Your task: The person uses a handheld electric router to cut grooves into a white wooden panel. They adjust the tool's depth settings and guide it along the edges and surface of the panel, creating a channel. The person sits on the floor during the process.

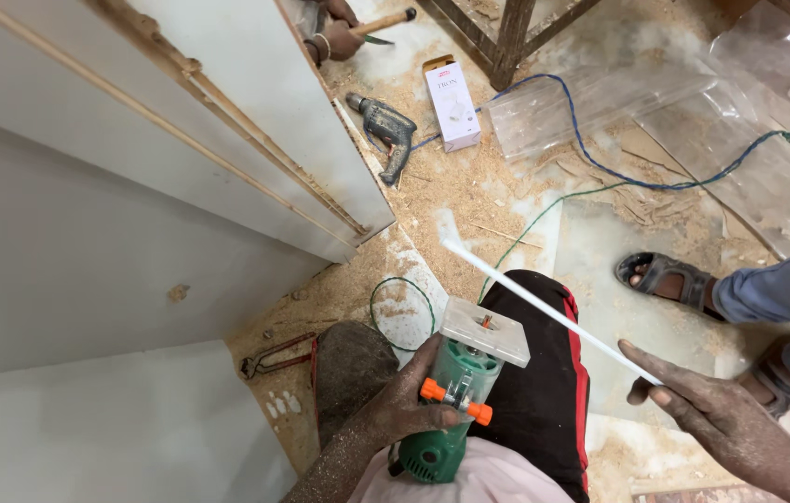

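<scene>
The left hand (404, 401) is wrapped firmly around the body of a green trimmer (455, 401), fingers curled over the housing just below the orange knobs, with the clear square base plate (485, 330) pointing up and away at about 1 o'clock from the hand. The trimmer sits low at centre, over the person's dark-clad knee (544, 373). The right hand (702, 410) lies at 3 o'clock from the trimmer, fingers nearly straight and only loosely bent, with a thin white strip (544, 305) resting across the fingertips; whether the thumb pinches it cannot be told. The strip runs up toward 10 o'clock, passing just above the base plate. On the sawdust-covered floor (469, 196), a drill (385, 130) and a white box (452, 102) lie at 12 o'clock, well apart from both hands. Pincers (274, 356) lie at 9 o'clock beside a white panel (87, 279). Another person's sandalled foot (665, 278) rests at 2 o'clock, and a further hand (339, 37) holds a hammer (384, 22) at the top.
</scene>
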